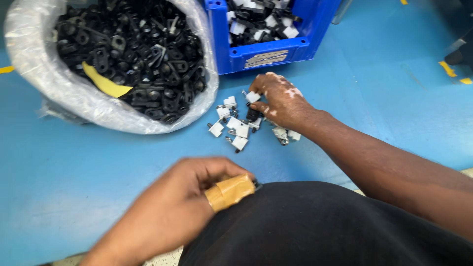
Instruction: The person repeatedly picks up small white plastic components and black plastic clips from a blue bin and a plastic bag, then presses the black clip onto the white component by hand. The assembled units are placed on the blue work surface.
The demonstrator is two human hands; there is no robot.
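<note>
My right hand (282,101) reaches out over a small heap of white plastic clips with metal pins (235,125) lying on the blue floor. Its fingers pinch one white clip (253,96), and a black piece (253,115) sits under the palm. My left hand (187,202) rests close to my body by my dark-clothed leg (320,226), fingers curled. Its thumb is wrapped in tan tape (229,191), and a small dark part shows at the thumb tip; what it is I cannot tell.
A clear plastic bag (59,83) full of black plastic parts with a yellow slip (103,83) lies at the top left. A blue crate (268,51) holding assembled black and white pieces stands behind the clips. Yellow floor marks (448,69) show at right.
</note>
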